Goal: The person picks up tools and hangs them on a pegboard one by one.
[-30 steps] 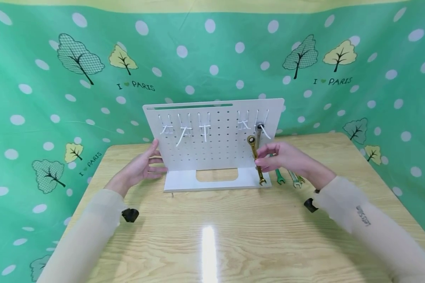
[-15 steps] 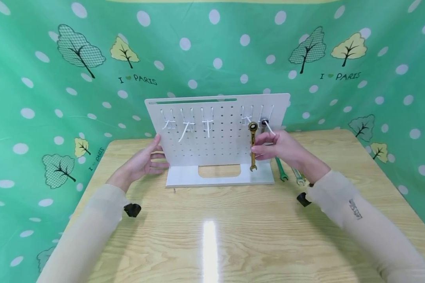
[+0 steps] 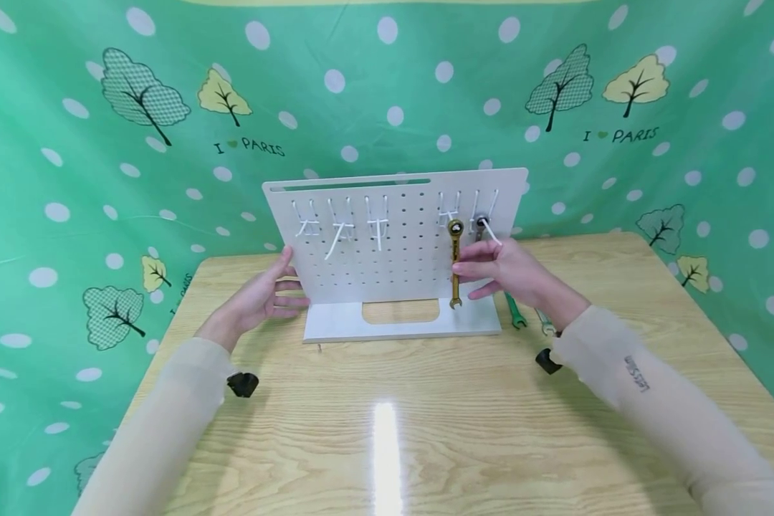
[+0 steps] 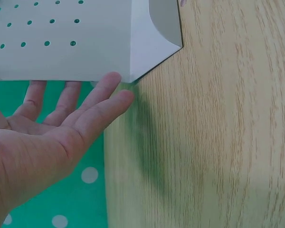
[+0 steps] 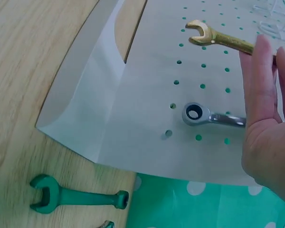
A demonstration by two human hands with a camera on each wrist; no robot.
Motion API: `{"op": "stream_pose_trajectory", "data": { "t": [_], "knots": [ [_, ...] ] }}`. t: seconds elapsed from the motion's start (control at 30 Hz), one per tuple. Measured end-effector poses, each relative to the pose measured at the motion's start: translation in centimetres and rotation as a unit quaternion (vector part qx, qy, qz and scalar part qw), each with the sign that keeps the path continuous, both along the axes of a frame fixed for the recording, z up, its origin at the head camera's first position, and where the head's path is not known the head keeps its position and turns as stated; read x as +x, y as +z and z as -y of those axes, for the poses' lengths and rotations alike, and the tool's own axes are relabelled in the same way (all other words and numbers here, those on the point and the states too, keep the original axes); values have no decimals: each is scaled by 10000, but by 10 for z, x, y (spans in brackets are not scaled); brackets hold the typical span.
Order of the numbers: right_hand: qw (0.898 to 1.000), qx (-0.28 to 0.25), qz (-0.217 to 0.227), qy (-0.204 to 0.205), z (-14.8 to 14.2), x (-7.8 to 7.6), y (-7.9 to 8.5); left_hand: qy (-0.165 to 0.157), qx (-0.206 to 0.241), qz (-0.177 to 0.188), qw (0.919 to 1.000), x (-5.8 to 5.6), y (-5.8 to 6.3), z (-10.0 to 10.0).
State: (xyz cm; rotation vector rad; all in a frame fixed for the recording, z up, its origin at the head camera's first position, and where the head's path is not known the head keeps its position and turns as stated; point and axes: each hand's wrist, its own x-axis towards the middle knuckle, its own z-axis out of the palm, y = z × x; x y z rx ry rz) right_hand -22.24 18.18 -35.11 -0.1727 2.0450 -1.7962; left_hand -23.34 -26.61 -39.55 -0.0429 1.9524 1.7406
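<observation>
My right hand pinches a gold combination wrench by its shank, ring end up and open end down. The wrench stands upright in front of the white pegboard, its ring right at the hook second from the right. Beside it a silver wrench hangs on the far right hook, partly hidden behind my right hand. My left hand is at the board's left edge with its fingers extended; in the left wrist view the fingertips lie right by the lower corner.
Three more white hooks line the board's left half. On the wooden table, right of the board's base, lie a green wrench and a paler one. A green patterned cloth hangs behind.
My right hand has brought the gold wrench up and left, from a tilt to upright, its ring now by the second hook from the right. My left hand stays at the board's edge.
</observation>
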Motion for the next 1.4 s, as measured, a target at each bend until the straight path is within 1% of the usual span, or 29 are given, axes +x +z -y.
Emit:
{"op": "stream_pose_trajectory", "data": {
  "t": [0.13,0.3,0.53,0.93,1.17,1.3,1.4],
  "knots": [
    [9998,-18,-29,-198,3,-1,-4,-17,5,6,10000,0,0,0],
    [9990,5,-190,-410,9,-2,-7,9,-42,11,10000,-1,0,2],
    [9976,86,-245,-647,13,-2,-7,-31,-28,15,10000,-2,0,2],
    [9975,71,-266,-653,15,-1,-6,-26,-18,5,10000,0,1,1],
    [9965,242,-274,-750,15,-4,-4,-40,-6,8,10000,-1,0,2],
    [9957,378,-362,-763,16,-5,-3,-55,22,12,10000,-1,0,2],
    [9951,352,-401,-827,18,-5,-2,-51,30,5,10000,-1,1,2]
  ]
}}
